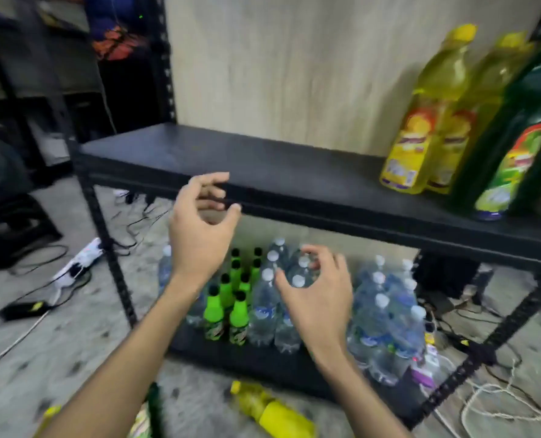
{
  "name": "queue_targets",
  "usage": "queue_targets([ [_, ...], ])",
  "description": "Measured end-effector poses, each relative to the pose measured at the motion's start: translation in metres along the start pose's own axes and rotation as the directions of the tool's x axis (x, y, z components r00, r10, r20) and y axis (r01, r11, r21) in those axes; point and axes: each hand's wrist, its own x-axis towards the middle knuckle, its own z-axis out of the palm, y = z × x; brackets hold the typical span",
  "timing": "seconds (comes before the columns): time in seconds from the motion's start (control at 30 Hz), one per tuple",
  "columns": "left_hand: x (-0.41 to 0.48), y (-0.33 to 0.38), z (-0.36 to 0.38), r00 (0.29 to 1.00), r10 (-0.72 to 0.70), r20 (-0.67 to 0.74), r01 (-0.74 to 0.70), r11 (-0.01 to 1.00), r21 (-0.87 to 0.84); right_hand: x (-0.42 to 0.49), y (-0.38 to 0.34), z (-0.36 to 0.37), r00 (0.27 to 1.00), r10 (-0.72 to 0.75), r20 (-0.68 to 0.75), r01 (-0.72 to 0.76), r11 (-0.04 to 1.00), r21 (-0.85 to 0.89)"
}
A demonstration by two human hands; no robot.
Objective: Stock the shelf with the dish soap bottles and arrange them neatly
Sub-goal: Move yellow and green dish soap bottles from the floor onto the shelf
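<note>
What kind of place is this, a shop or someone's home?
Probably a small storeroom or makeshift shop corner: a black metal shelf holds dish soap bottles, water bottles sit below, and cables trail across the floor.

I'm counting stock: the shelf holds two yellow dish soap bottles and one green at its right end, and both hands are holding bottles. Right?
Not quite. The head view shows the left hand and right hand empty. The rest stands: two yellow dish soap bottles and one green bottle at the shelf's right end.

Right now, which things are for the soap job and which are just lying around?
For the job: yellow dish soap bottles, green dish soap bottle, yellow bottle on the floor, black shelf.
Lying around: water bottles, green soda bottles, power strip.
</note>
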Motion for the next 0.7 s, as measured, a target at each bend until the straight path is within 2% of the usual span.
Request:
queue_targets([
  [0.07, -0.039, -0.051, -0.088, 0.961, -0.131, -0.242, 0.152, 0.986, 0.070, -0.060, -0.008, 0.066, 0.953, 0.050, 0.298, -0.056, 0.998, 0.013],
  [0.1, -0.058, -0.078, -0.128, 0.914, -0.195, -0.357, 0.256, 0.958, 0.132, -0.089, -0.011, 0.099, 0.899, 0.078, 0.430, -0.079, 0.997, -0.016],
  [0.17, -0.094, -0.136, -0.201, 0.784, -0.299, -0.545, 0.494, 0.832, 0.254, -0.144, -0.017, 0.161, 0.751, 0.151, 0.643, -0.126, 0.988, -0.085],
  [0.23, -0.130, -0.193, -0.262, 0.634, -0.430, -0.642, 0.723, 0.623, 0.297, -0.193, -0.016, 0.216, 0.580, 0.240, 0.779, -0.180, 0.970, -0.165],
  [0.3, -0.172, -0.245, -0.313, 0.422, -0.620, -0.661, 0.905, 0.332, 0.266, -0.237, -0.010, 0.266, 0.437, 0.327, 0.838, -0.192, 0.944, -0.268],
  [0.33, -0.191, -0.269, -0.332, 0.312, -0.707, -0.634, 0.949, 0.198, 0.246, -0.255, -0.005, 0.289, 0.394, 0.368, 0.842, -0.197, 0.929, -0.314],
  [0.37, -0.209, -0.291, -0.347, 0.221, -0.778, -0.589, 0.966, 0.093, 0.239, -0.272, 0.002, 0.310, 0.366, 0.414, 0.834, -0.205, 0.909, -0.362],
  [0.4, -0.224, -0.310, -0.357, 0.159, -0.829, -0.537, 0.967, 0.022, 0.253, -0.285, 0.010, 0.329, 0.353, 0.464, 0.813, -0.206, 0.886, -0.416],
  [0.47, -0.243, -0.344, -0.366, 0.096, -0.885, -0.455, 0.943, -0.066, 0.326, -0.302, 0.029, 0.365, 0.355, 0.539, 0.764, -0.166, 0.841, -0.516],
  [0.6, -0.259, -0.393, -0.354, 0.039, -0.935, -0.353, 0.897, -0.123, 0.424, -0.317, 0.066, 0.410, 0.362, 0.637, 0.681, -0.122, 0.756, -0.643],
  [0.7, -0.262, -0.425, -0.340, 0.032, -0.939, -0.342, 0.862, -0.147, 0.485, -0.324, 0.088, 0.430, 0.375, 0.651, 0.660, -0.102, 0.737, -0.669],
])
